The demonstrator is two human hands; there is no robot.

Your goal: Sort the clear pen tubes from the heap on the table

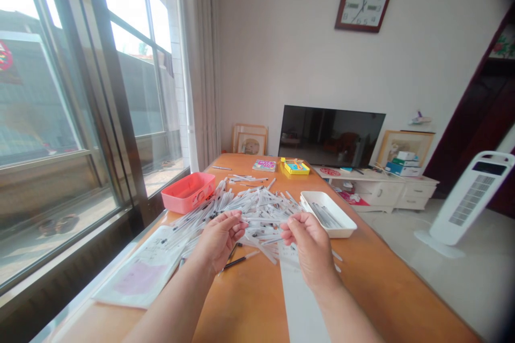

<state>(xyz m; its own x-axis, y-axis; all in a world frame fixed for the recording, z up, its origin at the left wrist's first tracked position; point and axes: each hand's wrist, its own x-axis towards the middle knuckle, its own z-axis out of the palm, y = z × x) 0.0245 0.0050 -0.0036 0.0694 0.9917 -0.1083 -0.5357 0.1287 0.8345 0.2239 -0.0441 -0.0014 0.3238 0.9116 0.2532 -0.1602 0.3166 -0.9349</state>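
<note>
A clear pen barrel [265,220] is lying crosswise between the two hands, its long axis running from left to right, roughly parallel to the wearer's chest. The left hand [225,233] is pinching at its left end, thumb against forefinger, and the right hand [309,246] is closing thumb and fingers around its right end, so neither hand is sitting clearly nearer. The barrel's outline is blending into the heap of pens [257,201] just beyond, so exactly where each tip is ending is hard to make out.

That heap is spreading over the table [241,305] in thin, translucent plastic tubes, pointing every which way (a few dark ends are showing among them). A dark pen [235,262] is resting nearer the wearer, beside the left hand. The wood is showing a smooth, warm orange-brown finish. To the left, a coral-red plastic bin [177,203] with rounded corners is standing beside the pens; to the right, a shallow cream tray [341,232] is holding slim grey sticks [325,214] laid lengthwise. A flat white paper strip [301,300] is running under the right forearm, and a soft, pale pad [137,278] with a lilac patch is lying left of the left forearm.
</note>
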